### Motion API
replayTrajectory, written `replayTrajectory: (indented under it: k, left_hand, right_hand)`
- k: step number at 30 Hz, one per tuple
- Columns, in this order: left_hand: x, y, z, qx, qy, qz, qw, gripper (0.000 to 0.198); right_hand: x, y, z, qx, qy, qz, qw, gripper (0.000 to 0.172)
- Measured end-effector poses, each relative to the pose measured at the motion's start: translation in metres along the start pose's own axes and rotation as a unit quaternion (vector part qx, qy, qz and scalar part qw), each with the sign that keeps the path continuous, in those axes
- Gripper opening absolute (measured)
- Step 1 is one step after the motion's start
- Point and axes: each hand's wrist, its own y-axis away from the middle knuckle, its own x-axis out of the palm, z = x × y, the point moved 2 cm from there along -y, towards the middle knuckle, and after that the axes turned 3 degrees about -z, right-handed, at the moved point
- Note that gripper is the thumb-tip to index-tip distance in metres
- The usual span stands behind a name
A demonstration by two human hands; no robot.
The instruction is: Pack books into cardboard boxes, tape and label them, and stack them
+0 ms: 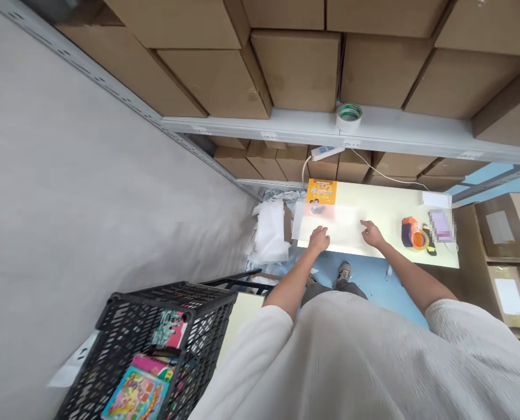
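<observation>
On the pale table (386,204) lies a translucent white sheet or bag (343,224), overlapping the lower part of an orange book (323,191). My left hand (319,238) is at the sheet's near edge, its fingers curled and seeming to pinch it. At the right end of the sheet, my right hand (372,234) has thumb and forefinger close together on its edge; the thin film between them is hard to make out. To the right lie an orange tape dispenser (414,232) and a blurred purple item (442,226).
Cardboard boxes (295,70) fill the shelves above, where a tape roll (349,116) sits on the ledge. A power strip (327,153) hangs below. White wrapping (269,230) is piled left of the table. A black crate (155,344) with colourful books stands at lower left.
</observation>
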Motion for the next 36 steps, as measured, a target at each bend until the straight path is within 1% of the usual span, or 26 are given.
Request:
replayTrajectory:
  k: [4,7,9,10,12,14,15,17,19,21,23,26,28,30,31,33,35,36]
  left_hand:
    - [0.017,0.001,-0.007,-0.017,-0.040,0.023,0.999,0.056]
    - [0.028,0.003,-0.010,-0.028,-0.053,0.032,0.998,0.055]
    - [0.033,0.004,-0.013,-0.033,-0.057,0.040,0.997,0.054]
    - [0.034,0.004,-0.014,-0.034,-0.058,0.044,0.997,0.053]
    - [0.036,0.005,-0.015,-0.038,-0.061,0.049,0.996,0.053]
    - [0.036,0.005,-0.016,-0.041,-0.064,0.048,0.996,0.052]
    - [0.036,0.005,-0.017,-0.041,-0.064,0.046,0.996,0.052]
    - [0.034,0.006,-0.017,-0.040,-0.063,0.042,0.996,0.053]
    - [0.033,0.006,-0.015,-0.039,-0.061,0.039,0.997,0.052]
    - [0.031,0.006,-0.011,-0.041,-0.061,0.037,0.997,0.052]
    - [0.027,0.005,-0.006,-0.043,-0.060,0.032,0.997,0.054]
    - [0.018,0.001,0.003,-0.040,-0.056,0.024,0.997,0.057]
    - [0.010,-0.005,0.010,-0.035,-0.056,0.023,0.998,0.058]
    - [0.001,-0.012,0.016,-0.023,-0.057,0.024,0.998,0.059]
    - [-0.003,-0.016,0.018,-0.013,-0.058,0.022,0.998,0.060]
    - [-0.012,-0.025,0.022,0.010,-0.064,0.016,0.998,0.062]
    - [-0.019,-0.035,0.026,0.033,-0.075,0.012,0.997,0.064]
    - [-0.022,-0.039,0.027,0.044,-0.079,0.012,0.996,0.065]
  right_hand:
    - [-0.004,0.009,-0.017,0.015,0.001,0.024,1.000,0.074]
    - [-0.009,0.017,-0.022,0.031,0.006,0.055,0.998,0.074]
    - [-0.012,0.022,-0.023,0.045,0.016,0.070,0.996,0.071]
    - [-0.014,0.025,-0.023,0.054,0.029,0.069,0.996,0.068]
    - [-0.017,0.030,-0.021,0.067,0.068,0.047,0.994,0.061]
    - [-0.019,0.032,-0.016,0.063,0.100,0.029,0.993,0.052]
    - [-0.018,0.033,-0.012,0.051,0.107,0.032,0.992,0.048]
    - [-0.014,0.033,-0.002,0.014,0.104,0.061,0.993,0.046]
    - [-0.008,0.032,0.008,-0.018,0.101,0.100,0.990,0.047]
    - [-0.002,0.032,0.015,-0.024,0.110,0.134,0.985,0.049]
    - [0.003,0.033,0.018,-0.009,0.124,0.157,0.980,0.050]
    - [0.004,0.034,0.021,0.018,0.136,0.167,0.977,0.049]
    - [0.002,0.032,0.025,0.032,0.131,0.164,0.977,0.049]
    - [0.001,0.026,0.034,0.050,0.103,0.159,0.981,0.048]
    - [0.000,0.020,0.040,0.063,0.075,0.152,0.984,0.047]
    - [0.001,0.006,0.056,0.112,-0.011,0.121,0.986,0.042]
    - [0.004,-0.014,0.073,0.174,-0.101,0.078,0.977,0.037]
    - [0.007,-0.025,0.081,0.194,-0.123,0.064,0.971,0.035]
